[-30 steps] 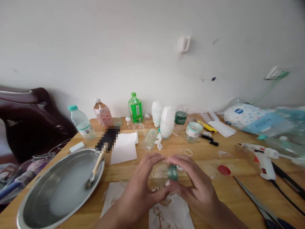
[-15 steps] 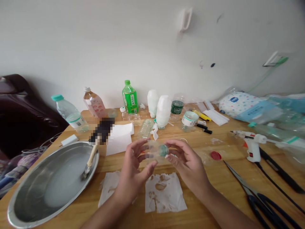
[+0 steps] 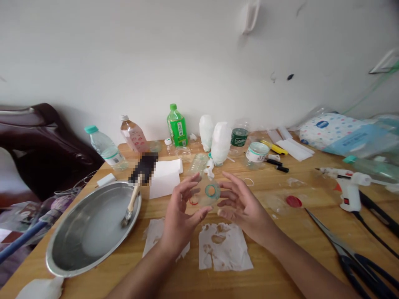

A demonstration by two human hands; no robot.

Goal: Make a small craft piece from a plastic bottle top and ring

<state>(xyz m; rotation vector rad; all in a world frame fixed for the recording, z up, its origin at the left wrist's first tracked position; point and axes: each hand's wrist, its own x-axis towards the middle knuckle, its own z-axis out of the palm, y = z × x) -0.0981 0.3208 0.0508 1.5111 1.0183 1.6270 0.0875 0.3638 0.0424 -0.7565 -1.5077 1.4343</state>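
Observation:
My left hand (image 3: 180, 211) holds a cut-off clear plastic bottle top (image 3: 209, 194) above the wooden table (image 3: 280, 232), its teal neck ring turned toward me. Thumb and fingers of that hand pinch its left edge. My right hand (image 3: 240, 207) hovers just right of the piece with fingers spread, close to it but apparently not gripping. Two stained paper towels (image 3: 223, 245) lie on the table under both hands.
A metal basin (image 3: 90, 228) with a brush (image 3: 132, 203) sits at left. Several bottles (image 3: 177, 131) and white cups (image 3: 220, 143) line the back. A glue gun (image 3: 347, 189), scissors (image 3: 352, 257), a red cap (image 3: 294, 201) and plastic bags (image 3: 330, 131) are at right.
Both hands lifted the bottle top off the table and turned its neck opening toward me. The right hand let go and spread its fingers.

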